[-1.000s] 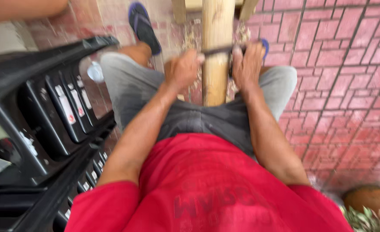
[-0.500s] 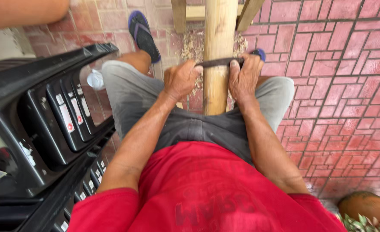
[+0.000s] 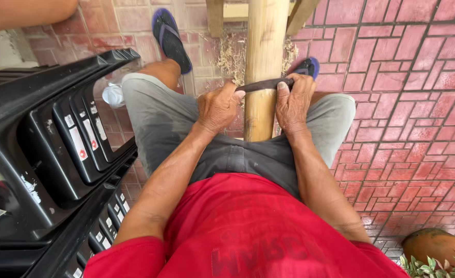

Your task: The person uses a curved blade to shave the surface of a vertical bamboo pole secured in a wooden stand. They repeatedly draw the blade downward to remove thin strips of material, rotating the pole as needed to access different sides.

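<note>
A floor of red brick pavers (image 3: 423, 103) fills the view from the head camera, running under everything else. On the left rises a stack of black plastic chairs (image 3: 47, 154), nested one inside another, with small white and red stickers on their edges. The person sits beside the stack in a red shirt (image 3: 248, 231) and grey shorts (image 3: 160, 118), knees spread, blue flip-flops on both feet (the one on the right foot is mostly hidden behind the hand).

Between the knees a thick bamboo pole (image 3: 264, 46) slopes up from the lap toward a wooden frame (image 3: 222, 13) at the top edge. Pale shavings (image 3: 231, 56) lie on the floor to either side of the pole, near the frame.

Across the pole lies a dark, slightly curved blade (image 3: 266, 84), touching the bamboo's surface. The left hand (image 3: 218, 108) is closed around the blade's left end, thumb pressed on top. The right hand (image 3: 294, 103) is closed around its right end, fingers wrapped over.

A brown clay pot (image 3: 435, 246) with green leaves sits in the lower right corner. Someone else's bare arm (image 3: 21, 13) crosses the upper left corner, well apart from the work.
</note>
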